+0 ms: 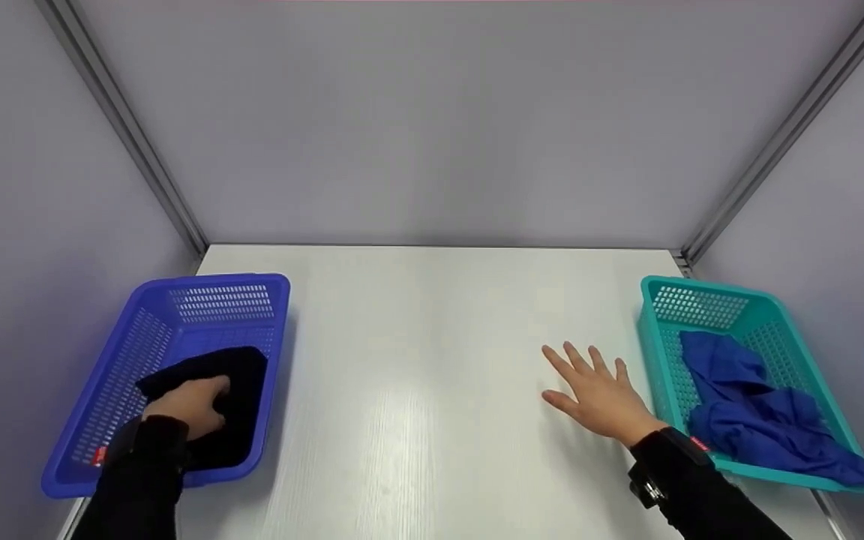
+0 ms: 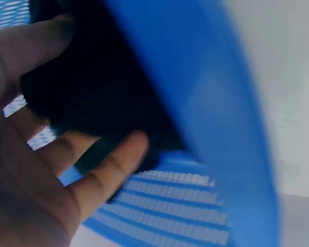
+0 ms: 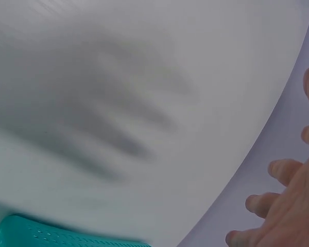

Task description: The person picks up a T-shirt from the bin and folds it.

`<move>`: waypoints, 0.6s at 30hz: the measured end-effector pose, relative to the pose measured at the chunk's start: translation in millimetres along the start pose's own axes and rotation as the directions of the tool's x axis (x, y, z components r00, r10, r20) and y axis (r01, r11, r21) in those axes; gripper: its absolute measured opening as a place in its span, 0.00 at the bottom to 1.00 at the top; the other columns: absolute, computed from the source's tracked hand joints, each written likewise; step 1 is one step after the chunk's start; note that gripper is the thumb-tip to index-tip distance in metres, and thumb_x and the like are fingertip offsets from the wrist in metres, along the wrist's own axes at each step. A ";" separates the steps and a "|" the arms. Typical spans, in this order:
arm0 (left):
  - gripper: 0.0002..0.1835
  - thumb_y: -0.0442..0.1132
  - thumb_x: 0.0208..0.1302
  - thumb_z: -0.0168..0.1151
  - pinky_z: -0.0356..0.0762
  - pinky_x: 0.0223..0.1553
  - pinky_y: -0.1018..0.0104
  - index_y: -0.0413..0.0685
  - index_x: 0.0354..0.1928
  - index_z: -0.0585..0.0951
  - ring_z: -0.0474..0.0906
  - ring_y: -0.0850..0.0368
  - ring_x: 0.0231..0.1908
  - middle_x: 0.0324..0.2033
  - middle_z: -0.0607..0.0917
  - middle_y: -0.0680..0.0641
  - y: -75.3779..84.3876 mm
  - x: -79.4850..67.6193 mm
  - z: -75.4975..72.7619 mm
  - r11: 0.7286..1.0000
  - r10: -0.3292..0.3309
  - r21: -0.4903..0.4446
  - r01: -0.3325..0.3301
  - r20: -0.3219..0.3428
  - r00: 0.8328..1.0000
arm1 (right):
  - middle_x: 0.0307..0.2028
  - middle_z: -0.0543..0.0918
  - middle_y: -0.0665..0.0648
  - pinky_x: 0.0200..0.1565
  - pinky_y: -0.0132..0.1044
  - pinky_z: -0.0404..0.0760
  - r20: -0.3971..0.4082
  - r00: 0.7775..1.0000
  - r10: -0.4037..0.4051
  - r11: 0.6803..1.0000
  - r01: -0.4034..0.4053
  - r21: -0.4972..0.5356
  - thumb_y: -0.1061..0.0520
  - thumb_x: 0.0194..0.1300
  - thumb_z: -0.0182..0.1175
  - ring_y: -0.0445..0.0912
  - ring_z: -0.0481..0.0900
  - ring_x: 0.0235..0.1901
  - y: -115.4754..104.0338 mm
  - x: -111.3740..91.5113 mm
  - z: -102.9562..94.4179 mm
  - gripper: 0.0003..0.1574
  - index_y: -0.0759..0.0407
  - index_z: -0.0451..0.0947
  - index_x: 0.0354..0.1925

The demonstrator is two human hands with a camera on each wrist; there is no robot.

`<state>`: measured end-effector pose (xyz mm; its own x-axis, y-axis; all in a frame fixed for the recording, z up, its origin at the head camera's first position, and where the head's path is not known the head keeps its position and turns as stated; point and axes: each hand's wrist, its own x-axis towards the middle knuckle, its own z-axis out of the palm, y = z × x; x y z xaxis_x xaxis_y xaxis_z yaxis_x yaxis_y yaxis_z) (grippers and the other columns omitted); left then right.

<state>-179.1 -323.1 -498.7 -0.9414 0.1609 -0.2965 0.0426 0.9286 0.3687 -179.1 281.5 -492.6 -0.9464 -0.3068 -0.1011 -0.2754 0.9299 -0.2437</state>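
In the head view my left hand [image 1: 190, 406] reaches into the blue-violet plastic basket [image 1: 282, 330] and grips a black cloth [image 1: 241, 390]. The left wrist view shows thumb and fingers around part of the dark cloth [image 2: 92, 87], close to the basket wall; some fingertips are hidden by the fabric. My right hand [image 1: 603, 401] hovers over the white table with its fingers spread, holding nothing. Its fingers [image 3: 286, 171] appear at the right edge of the right wrist view, and a hand's shadow falls on the tabletop.
A teal basket [image 1: 646, 330] stands at the table's right side, close to the right hand. Crumpled blue cloth [image 1: 758, 420] lies in it and hangs over its front right corner. Grey panels [image 1: 432, 120] enclose the white table [image 1: 417, 337] at the back and sides.
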 end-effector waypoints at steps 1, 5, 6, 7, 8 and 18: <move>0.14 0.34 0.61 0.67 0.79 0.36 0.43 0.40 0.47 0.78 0.78 0.45 0.36 0.39 0.84 0.40 4.5 1.3 -5.6 1.000 -0.003 -0.004 0.003 -0.021 1.000 | 0.79 0.61 0.70 0.69 0.84 0.48 0.001 1.000 -0.006 1.000 0.006 -0.002 0.34 0.78 0.54 0.78 0.54 0.77 -1.2 0.1 0.5 0.46 0.49 0.57 0.83; 0.17 0.40 0.64 0.65 0.75 0.34 0.44 0.41 0.50 0.76 0.76 0.44 0.34 0.41 0.83 0.37 25.9 5.1 -31.5 1.000 0.006 -0.021 -0.009 -0.161 0.987 | 0.79 0.62 0.69 0.68 0.84 0.49 0.005 1.000 -0.028 1.000 0.028 0.002 0.34 0.79 0.54 0.78 0.55 0.76 -6.1 0.2 1.8 0.45 0.49 0.57 0.83; 0.17 0.41 0.65 0.65 0.75 0.34 0.43 0.41 0.51 0.75 0.76 0.43 0.34 0.42 0.83 0.36 32.3 5.4 -38.7 1.000 0.004 -0.029 -0.010 -0.208 0.978 | 0.79 0.62 0.69 0.68 0.84 0.49 0.006 0.999 -0.032 0.999 0.032 0.006 0.34 0.79 0.54 0.78 0.55 0.76 -7.5 0.3 1.9 0.45 0.49 0.57 0.83; 0.18 0.42 0.66 0.64 0.75 0.34 0.41 0.42 0.53 0.75 0.77 0.42 0.35 0.44 0.83 0.35 39.4 5.0 -45.9 0.999 0.005 -0.038 -0.016 -0.261 0.965 | 0.79 0.62 0.69 0.68 0.84 0.50 0.007 0.999 -0.037 0.999 0.037 0.011 0.34 0.79 0.54 0.78 0.55 0.76 -9.1 0.5 1.8 0.45 0.49 0.57 0.83; 0.17 0.42 0.66 0.64 0.75 0.34 0.40 0.42 0.52 0.75 0.77 0.41 0.35 0.44 0.83 0.35 46.7 4.4 -52.8 0.998 0.002 -0.052 -0.019 -0.320 0.948 | 0.79 0.62 0.69 0.68 0.84 0.50 0.008 0.999 -0.041 0.999 0.041 0.019 0.34 0.79 0.54 0.78 0.55 0.76 -10.7 0.8 1.7 0.45 0.49 0.57 0.83; 0.12 0.31 0.60 0.60 0.69 0.41 0.53 0.36 0.46 0.76 0.76 0.43 0.36 0.39 0.81 0.38 142.6 4.5 -95.3 0.907 0.006 -0.235 -0.350 -0.822 0.570 | 0.82 0.57 0.64 0.73 0.79 0.48 0.015 0.996 -0.088 0.990 0.086 0.116 0.36 0.79 0.55 0.72 0.51 0.80 -38.7 8.9 -2.1 0.46 0.46 0.52 0.85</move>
<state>-209.1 -221.9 -363.5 -0.8110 -0.1774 0.5575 0.2890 0.7071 0.6454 -177.2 243.2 -482.0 -0.9158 -0.3906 -0.0937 -0.3343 0.8705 -0.3613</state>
